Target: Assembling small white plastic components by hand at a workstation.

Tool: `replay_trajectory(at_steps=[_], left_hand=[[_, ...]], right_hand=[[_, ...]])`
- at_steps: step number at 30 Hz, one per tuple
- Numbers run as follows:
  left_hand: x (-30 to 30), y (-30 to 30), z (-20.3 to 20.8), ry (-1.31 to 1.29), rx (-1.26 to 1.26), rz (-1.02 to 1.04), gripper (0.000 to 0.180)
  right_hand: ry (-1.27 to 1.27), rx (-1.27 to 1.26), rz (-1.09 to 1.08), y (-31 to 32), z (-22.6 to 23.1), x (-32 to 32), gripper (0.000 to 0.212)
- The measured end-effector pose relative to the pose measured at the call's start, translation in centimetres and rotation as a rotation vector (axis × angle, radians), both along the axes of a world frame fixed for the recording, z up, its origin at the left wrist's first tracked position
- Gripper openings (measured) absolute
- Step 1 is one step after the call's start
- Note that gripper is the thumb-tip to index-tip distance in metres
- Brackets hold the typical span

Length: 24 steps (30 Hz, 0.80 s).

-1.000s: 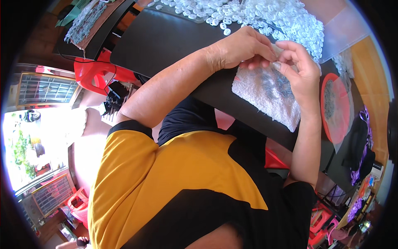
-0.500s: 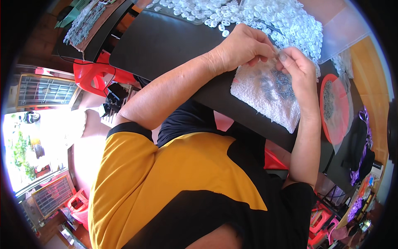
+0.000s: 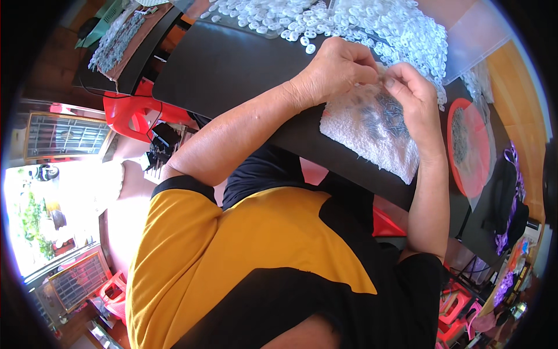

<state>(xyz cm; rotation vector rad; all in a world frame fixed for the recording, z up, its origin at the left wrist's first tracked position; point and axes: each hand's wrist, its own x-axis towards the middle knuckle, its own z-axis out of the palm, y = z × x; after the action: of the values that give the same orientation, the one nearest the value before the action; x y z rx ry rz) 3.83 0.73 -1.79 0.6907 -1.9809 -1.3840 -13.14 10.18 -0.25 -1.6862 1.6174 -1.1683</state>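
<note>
Your left hand (image 3: 337, 67) has its fingers (image 3: 365, 65) curled in and pinched together at the far edge of the white towel (image 3: 372, 136); whatever they pinch is too small to tell. Your right hand (image 3: 415, 99) rests on the towel, fingers bent, thumb meeting the left fingertips. The towel lies on the dark surface (image 3: 232, 70), covered with small grey metal pieces (image 3: 390, 115). Just beyond it spreads a heap of white plastic rings (image 3: 395, 26); a red tray (image 3: 468, 148) sits to the right.
</note>
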Motion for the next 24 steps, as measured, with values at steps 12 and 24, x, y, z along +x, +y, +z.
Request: replay_trajectory(at_steps=[12,24], left_hand=[[0.1,0.4,-0.2,0.092,-0.111,-0.012,0.008],[0.1,0.5,-0.4,0.144,-0.162,0.003,0.009]], right_hand=[[-0.093,0.001,0.046,0.0,-0.1,-0.3,0.017],[-0.087,-0.021,0.051,0.1,0.4,0.0,0.013]])
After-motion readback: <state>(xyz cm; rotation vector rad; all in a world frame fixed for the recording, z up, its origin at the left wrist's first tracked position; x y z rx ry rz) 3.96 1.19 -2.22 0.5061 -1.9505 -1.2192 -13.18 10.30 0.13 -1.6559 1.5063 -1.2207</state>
